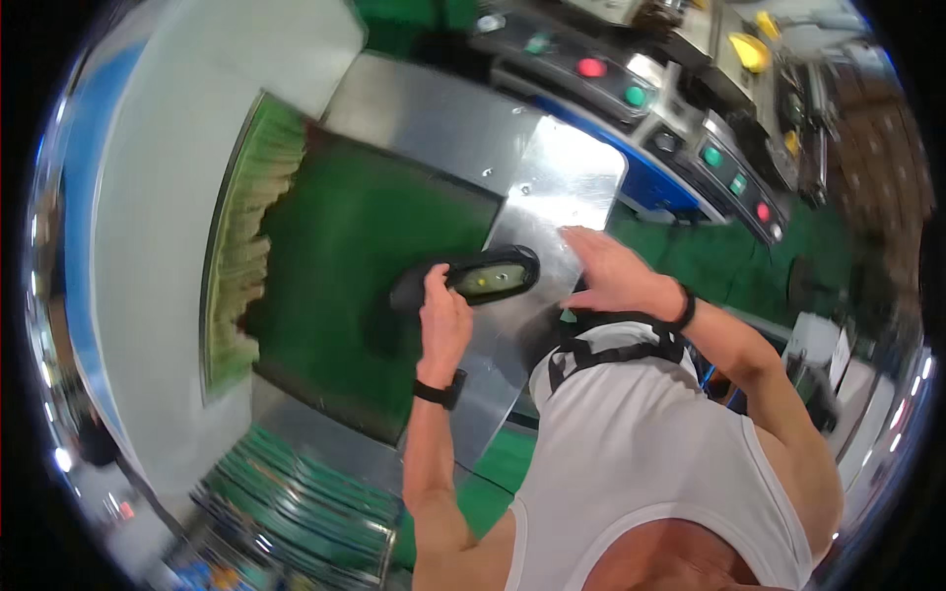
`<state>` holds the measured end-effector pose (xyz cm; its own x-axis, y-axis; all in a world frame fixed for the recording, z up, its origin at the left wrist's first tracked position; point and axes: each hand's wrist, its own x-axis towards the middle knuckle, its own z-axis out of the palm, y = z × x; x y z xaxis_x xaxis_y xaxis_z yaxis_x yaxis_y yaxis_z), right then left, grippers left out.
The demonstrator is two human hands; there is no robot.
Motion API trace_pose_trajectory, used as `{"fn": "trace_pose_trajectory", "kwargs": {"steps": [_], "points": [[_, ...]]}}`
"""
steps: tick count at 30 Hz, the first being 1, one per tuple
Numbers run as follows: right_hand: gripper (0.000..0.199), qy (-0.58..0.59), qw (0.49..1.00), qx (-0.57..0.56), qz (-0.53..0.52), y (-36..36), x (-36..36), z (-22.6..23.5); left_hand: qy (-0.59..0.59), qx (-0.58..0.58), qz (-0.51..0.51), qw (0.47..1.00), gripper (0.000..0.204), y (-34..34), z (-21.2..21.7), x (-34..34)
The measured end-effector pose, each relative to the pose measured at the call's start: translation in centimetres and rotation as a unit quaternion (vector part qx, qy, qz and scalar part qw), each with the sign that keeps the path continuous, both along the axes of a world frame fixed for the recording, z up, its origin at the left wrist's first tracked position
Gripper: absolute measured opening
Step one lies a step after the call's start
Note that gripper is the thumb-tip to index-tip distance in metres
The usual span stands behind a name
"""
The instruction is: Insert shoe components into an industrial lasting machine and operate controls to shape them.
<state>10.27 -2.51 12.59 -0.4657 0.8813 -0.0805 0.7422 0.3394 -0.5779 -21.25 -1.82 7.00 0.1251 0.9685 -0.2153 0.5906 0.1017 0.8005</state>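
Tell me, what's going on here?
A person's left hand has its fingers on a dark, shoe-shaped piece, over where a green surface meets a metal plate; how firm the grip is can't be told. The right hand is open, apart from the piece, near the plate's edge. A ragged green curtain borders the green surface.

Left of centre, dark green flat surface point(340, 231), with silver metal plate point(562, 177) along its right side. Over their border, black elongated shoe-like item point(493, 281), left bare hand point(446, 320) at its lower left. To its right, right bare hand point(619, 274). Far left, white smooth housing point(172, 217), pale green ragged fringe point(246, 256) between housing and surface. Upper right, black button-studded panel point(613, 82).
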Motion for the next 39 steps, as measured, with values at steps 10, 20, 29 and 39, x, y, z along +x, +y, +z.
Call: {"fn": "trace_pose_trajectory", "kwargs": {"steps": [10, 20, 29, 39], "points": [[0.064, 0.065, 0.944, 0.059, -0.319, -4.5, 16.8, 4.2, -0.087, 0.166, -0.492, 0.85, 0.031, 4.9, 14.2, 33.8], [0.068, 0.646, 0.524, 0.01, -0.555, -19.9, 34.4, 7.5, -0.27, 0.226, -0.467, 0.811, 0.036, 11.4, 19.8, 63.1], [0.069, 0.749, 0.292, 0.155, -0.574, -28.9, 38.1, 3.9, -0.014, 0.156, -0.294, 0.943, 0.06, 20.4, 8.2, 90.4], [0.067, 0.769, 0.235, 0.063, -0.592, -27.7, 37.7, 7.3, -0.009, 0.185, -0.365, 0.912, 0.076, 20.2, 2.4, 90.8]]}}
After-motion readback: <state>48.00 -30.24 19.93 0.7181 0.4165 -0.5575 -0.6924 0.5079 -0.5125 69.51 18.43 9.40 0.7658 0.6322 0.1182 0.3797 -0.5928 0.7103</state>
